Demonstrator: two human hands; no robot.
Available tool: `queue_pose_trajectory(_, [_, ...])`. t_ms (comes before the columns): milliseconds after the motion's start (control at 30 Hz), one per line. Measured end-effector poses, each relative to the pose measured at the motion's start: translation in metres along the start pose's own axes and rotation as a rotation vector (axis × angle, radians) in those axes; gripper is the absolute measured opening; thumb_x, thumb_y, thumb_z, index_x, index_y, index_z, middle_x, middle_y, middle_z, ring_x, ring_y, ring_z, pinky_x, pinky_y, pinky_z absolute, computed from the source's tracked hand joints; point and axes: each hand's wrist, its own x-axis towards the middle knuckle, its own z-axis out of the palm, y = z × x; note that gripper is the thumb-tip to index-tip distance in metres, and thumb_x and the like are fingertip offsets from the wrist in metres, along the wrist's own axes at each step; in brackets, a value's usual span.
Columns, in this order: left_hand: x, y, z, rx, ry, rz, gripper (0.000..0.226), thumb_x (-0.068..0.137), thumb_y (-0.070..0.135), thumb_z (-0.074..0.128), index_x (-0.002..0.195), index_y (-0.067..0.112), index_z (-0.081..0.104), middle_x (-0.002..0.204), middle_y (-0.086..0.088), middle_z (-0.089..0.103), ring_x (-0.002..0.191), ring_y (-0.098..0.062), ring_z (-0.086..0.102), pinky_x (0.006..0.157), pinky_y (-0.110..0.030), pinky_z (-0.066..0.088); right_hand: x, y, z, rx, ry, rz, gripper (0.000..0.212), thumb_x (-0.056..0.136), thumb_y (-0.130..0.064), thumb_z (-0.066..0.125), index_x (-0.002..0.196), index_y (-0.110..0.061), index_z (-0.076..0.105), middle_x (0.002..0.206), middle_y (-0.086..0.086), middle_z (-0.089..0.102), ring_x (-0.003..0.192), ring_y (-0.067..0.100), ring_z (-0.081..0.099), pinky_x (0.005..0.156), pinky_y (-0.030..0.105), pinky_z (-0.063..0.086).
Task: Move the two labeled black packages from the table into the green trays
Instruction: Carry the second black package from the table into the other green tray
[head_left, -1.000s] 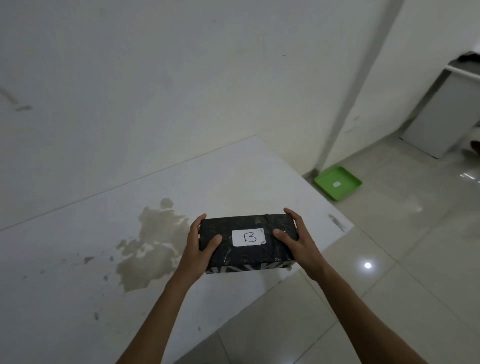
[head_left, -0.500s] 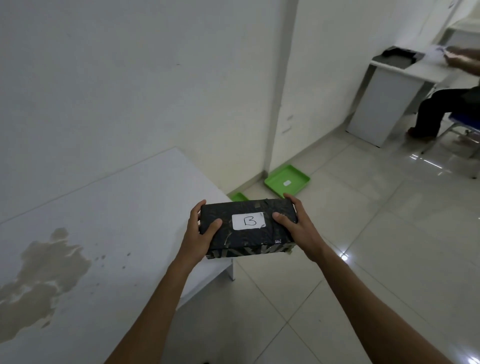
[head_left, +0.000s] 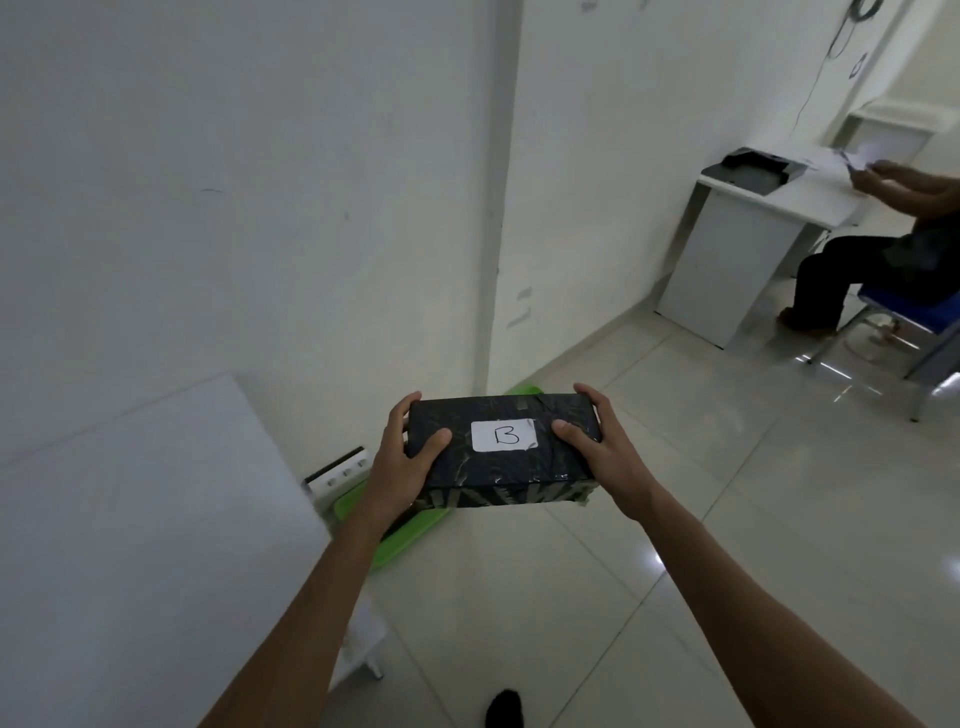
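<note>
I hold a black package with a white label marked "B" in the air over the floor. My left hand grips its left end and my right hand grips its right end. Below it on the floor lies a green tray, mostly hidden by my left arm and the package, with something dark in it. A sliver of a second green tray shows just above the package, at the foot of the wall corner. The white table is at the lower left.
A white power strip lies by the table's corner near the wall. At the far right a person sits on a blue chair at a white desk with a printer. Glossy tiled floor spreads to the right.
The view has swung right and away from the table. The package, held in both hands, now hangs over the floor above the near green tray; the far tray is almost hidden behind it.
</note>
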Motion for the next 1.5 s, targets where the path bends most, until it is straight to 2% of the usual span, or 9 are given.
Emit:
queue_pose_trajectory(200, [0.104, 0.014, 0.059, 0.016, 0.035, -0.003, 0.059, 0.09, 0.032, 0.066, 0.141, 0.035, 0.036, 0.13, -0.002, 0.052, 0.111, -0.013, 0.061, 0.083, -0.032, 0.059, 0.111, -0.014, -0.063, 0.026, -0.033, 0.007, 0.063, 0.09, -0.037, 0.076, 0.144, -0.04, 0.043, 0.127, -0.004, 0.062, 0.096, 0.006, 0.074, 0.072, 0.02, 0.061])
queue_pose_trajectory(367, [0.188, 0.019, 0.099, 0.032, 0.056, 0.003, 0.06, 0.089, 0.037, 0.066, 0.14, 0.039, 0.036, 0.131, -0.002, 0.051, 0.11, -0.01, 0.06, 0.075, -0.023, 0.059, 0.205, -0.017, -0.106, 0.046, -0.065, -0.002, 0.064, 0.091, -0.035, 0.076, 0.146, -0.038, 0.043, 0.127, -0.005, 0.063, 0.102, 0.008, 0.073, 0.079, 0.023, 0.062])
queue_pose_trajectory(567, [0.285, 0.01, 0.17, 0.046, 0.125, -0.008, 0.06, 0.089, 0.034, 0.066, 0.141, 0.036, 0.036, 0.128, 0.001, 0.052, 0.098, 0.011, 0.06, 0.069, -0.013, 0.055, 0.32, -0.005, -0.172, 0.047, -0.123, -0.006, 0.062, 0.091, -0.031, 0.076, 0.144, -0.036, 0.045, 0.127, -0.003, 0.064, 0.097, 0.004, 0.073, 0.076, 0.021, 0.06])
queue_pose_trajectory(833, [0.386, 0.015, 0.26, 0.032, 0.284, -0.076, 0.06, 0.089, 0.035, 0.066, 0.141, 0.036, 0.036, 0.128, 0.0, 0.052, 0.101, 0.001, 0.061, 0.07, -0.014, 0.055, 0.464, -0.011, -0.255, 0.014, -0.28, 0.03, 0.061, 0.091, -0.031, 0.077, 0.143, -0.037, 0.045, 0.127, 0.001, 0.064, 0.094, 0.004, 0.074, 0.072, 0.022, 0.061])
queue_pose_trajectory(1100, [0.487, 0.006, 0.303, -0.001, 0.361, -0.109, 0.06, 0.089, 0.033, 0.066, 0.141, 0.037, 0.036, 0.12, 0.009, 0.053, 0.098, -0.002, 0.063, 0.065, -0.013, 0.055, 0.584, -0.004, -0.286, -0.009, -0.344, 0.052, 0.062, 0.093, -0.027, 0.075, 0.146, -0.033, 0.043, 0.123, -0.003, 0.063, 0.091, 0.0, 0.073, 0.072, 0.02, 0.06])
queue_pose_trajectory(1200, [0.52, -0.001, 0.312, -0.014, 0.379, -0.136, 0.059, 0.09, 0.031, 0.066, 0.141, 0.036, 0.037, 0.118, 0.011, 0.054, 0.093, 0.005, 0.065, 0.064, -0.013, 0.055, 0.62, 0.0, -0.292, -0.009, -0.359, 0.079, 0.062, 0.093, -0.027, 0.074, 0.146, -0.033, 0.042, 0.122, -0.004, 0.063, 0.094, 0.006, 0.073, 0.074, 0.022, 0.061])
queue_pose_trajectory(1333, [0.554, -0.008, 0.32, -0.005, 0.389, -0.165, 0.06, 0.091, 0.029, 0.065, 0.143, 0.033, 0.036, 0.124, 0.004, 0.053, 0.092, 0.011, 0.062, 0.065, -0.011, 0.054, 0.66, 0.009, -0.295, 0.009, -0.391, 0.114, 0.064, 0.093, -0.028, 0.075, 0.147, -0.034, 0.041, 0.124, -0.004, 0.061, 0.102, 0.014, 0.071, 0.075, 0.026, 0.062])
queue_pose_trajectory(1433, [0.567, -0.013, 0.326, 0.003, 0.429, -0.189, 0.064, 0.091, 0.029, 0.065, 0.146, 0.033, 0.032, 0.134, -0.001, 0.049, 0.101, 0.005, 0.062, 0.073, -0.017, 0.057, 0.685, 0.019, -0.294, 0.007, -0.406, 0.148, 0.069, 0.091, -0.03, 0.077, 0.148, -0.034, 0.039, 0.124, -0.005, 0.063, 0.104, 0.013, 0.071, 0.077, 0.026, 0.062])
queue_pose_trajectory(1500, [0.575, -0.018, 0.332, 0.02, 0.469, -0.211, 0.067, 0.091, 0.031, 0.064, 0.148, 0.032, 0.03, 0.14, -0.005, 0.046, 0.115, -0.01, 0.058, 0.09, -0.033, 0.057, 0.702, 0.027, -0.293, -0.006, -0.425, 0.173, 0.072, 0.089, -0.032, 0.078, 0.149, -0.033, 0.037, 0.125, -0.004, 0.064, 0.106, 0.013, 0.071, 0.076, 0.025, 0.062])
